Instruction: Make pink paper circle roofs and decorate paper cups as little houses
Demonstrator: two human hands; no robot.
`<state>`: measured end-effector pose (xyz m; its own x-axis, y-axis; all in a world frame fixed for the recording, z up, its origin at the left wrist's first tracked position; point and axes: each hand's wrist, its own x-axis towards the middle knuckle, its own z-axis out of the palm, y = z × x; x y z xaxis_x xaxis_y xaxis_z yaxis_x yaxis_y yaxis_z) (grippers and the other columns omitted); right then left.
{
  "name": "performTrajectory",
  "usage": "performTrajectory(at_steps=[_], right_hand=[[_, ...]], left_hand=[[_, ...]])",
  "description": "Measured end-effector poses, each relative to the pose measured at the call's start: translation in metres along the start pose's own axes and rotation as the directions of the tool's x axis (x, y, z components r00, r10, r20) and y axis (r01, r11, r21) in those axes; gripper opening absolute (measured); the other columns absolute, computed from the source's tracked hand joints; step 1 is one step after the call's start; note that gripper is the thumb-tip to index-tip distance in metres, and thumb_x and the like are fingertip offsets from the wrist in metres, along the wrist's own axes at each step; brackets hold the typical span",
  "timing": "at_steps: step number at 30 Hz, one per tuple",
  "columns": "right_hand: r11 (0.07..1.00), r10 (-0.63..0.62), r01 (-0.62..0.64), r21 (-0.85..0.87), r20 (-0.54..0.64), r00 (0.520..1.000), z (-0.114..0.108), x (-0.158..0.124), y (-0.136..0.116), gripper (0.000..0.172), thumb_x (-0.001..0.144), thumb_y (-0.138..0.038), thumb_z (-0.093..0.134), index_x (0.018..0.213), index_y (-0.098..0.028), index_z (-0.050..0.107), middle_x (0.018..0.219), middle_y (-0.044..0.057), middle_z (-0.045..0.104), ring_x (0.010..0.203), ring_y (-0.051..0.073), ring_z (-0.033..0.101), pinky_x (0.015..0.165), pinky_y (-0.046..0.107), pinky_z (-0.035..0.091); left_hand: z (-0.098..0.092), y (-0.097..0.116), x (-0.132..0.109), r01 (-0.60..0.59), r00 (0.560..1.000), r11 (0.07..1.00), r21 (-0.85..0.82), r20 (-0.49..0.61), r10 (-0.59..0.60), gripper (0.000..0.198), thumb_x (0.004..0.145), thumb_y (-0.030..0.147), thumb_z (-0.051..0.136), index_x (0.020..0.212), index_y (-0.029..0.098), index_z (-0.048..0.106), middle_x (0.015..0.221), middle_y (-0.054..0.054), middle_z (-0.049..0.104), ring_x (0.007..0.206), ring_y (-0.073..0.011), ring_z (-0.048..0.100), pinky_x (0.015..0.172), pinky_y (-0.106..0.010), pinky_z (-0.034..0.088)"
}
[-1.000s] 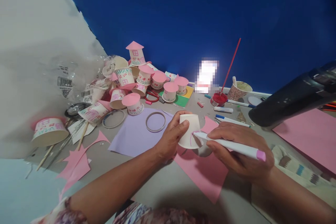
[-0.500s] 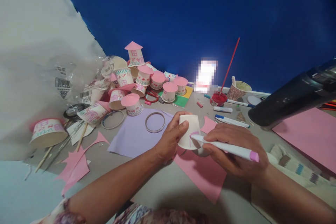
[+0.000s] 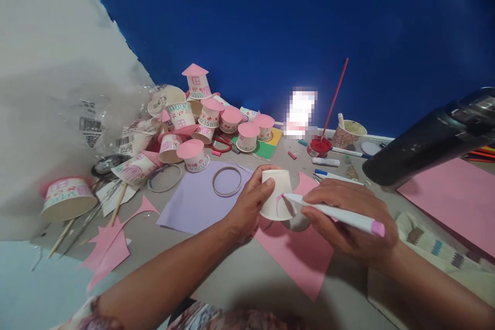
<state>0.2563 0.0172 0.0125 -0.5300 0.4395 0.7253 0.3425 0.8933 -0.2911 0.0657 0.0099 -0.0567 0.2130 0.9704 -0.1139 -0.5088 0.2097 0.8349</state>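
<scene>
A plain white paper cup (image 3: pixel 275 188), turned upside down, is gripped by my left hand (image 3: pixel 251 201), thumb across its front and fingers behind. Between the fingers of my right hand (image 3: pixel 350 216) is a white marker (image 3: pixel 344 215) with a pink end. Its tip touches the cup's side, at the top of a curved pink line low on the wall. Under the cup and my right hand lies a sheet of pink paper (image 3: pixel 297 258). Just left of my left hand, a roll of tape (image 3: pixel 227 181) rests on a lilac sheet (image 3: pixel 193 201).
Several decorated cups with pink paper roofs (image 3: pixel 191 149) crowd the back left. Pink scraps (image 3: pixel 110 247) lie at front left. Behind my right hand are loose markers (image 3: pixel 326 162), a red paint pot (image 3: pixel 319 147) and a patterned cup (image 3: pixel 348 134). A black cylinder (image 3: pixel 417 144) slants in from the right.
The marker tip has moved slightly along the cup, and the pink curve shows more plainly. Both hands keep their holds. The whole view has shifted a little.
</scene>
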Motion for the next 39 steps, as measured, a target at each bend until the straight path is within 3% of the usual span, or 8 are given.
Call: performTrajectory(at_steps=[6,22,35,39], right_hand=[[1.0,0.004,-0.005,0.018,0.064,0.998,-0.002,0.002,-0.004,0.009,0.095,-0.016,0.06,0.092,-0.02,0.067,0.069,0.002,0.073,0.058,0.014,0.067,0.056,0.025,0.052],[0.999,-0.02,0.022,-0.03,0.041,0.999,0.0,0.001,-0.004,0.007,0.095,-0.018,0.061,0.091,-0.022,0.066,0.067,0.001,0.072,0.057,0.014,0.066,0.055,0.026,0.051],[1.0,0.017,-0.017,-0.002,-0.016,1.0,-0.005,0.003,-0.003,0.008,0.091,-0.013,0.063,0.089,-0.019,0.066,0.068,0.002,0.072,0.056,0.015,0.066,0.053,0.027,0.05],[0.994,0.099,-0.103,-0.032,-0.091,0.991,-0.012,0.003,-0.001,0.01,0.091,-0.013,0.063,0.086,-0.021,0.067,0.067,0.002,0.072,0.057,0.016,0.067,0.052,0.028,0.051]], left_hand=[[0.002,0.002,-0.001,0.009,1.0,1.0,-0.015,-0.012,-0.009,0.05,0.081,0.053,0.077,0.115,0.022,0.059,0.084,0.0,0.06,0.07,-0.0151,0.056,0.063,-0.025,0.042],[0.001,0.003,-0.002,0.007,1.0,1.0,-0.03,0.006,-0.007,0.048,0.082,0.052,0.076,0.116,0.021,0.06,0.084,-0.001,0.061,0.07,-0.0152,0.056,0.063,-0.025,0.043],[0.0,0.0,0.002,-0.001,1.0,0.997,-0.083,-0.01,0.001,0.049,0.079,0.05,0.079,0.114,0.02,0.065,0.088,-0.002,0.064,0.075,-0.0168,0.059,0.065,-0.025,0.048],[0.0,0.004,0.003,0.076,0.995,0.983,-0.169,-0.046,-0.085,0.053,0.074,0.049,0.081,0.114,0.017,0.068,0.089,-0.005,0.069,0.08,-0.0204,0.063,0.07,-0.03,0.053]])
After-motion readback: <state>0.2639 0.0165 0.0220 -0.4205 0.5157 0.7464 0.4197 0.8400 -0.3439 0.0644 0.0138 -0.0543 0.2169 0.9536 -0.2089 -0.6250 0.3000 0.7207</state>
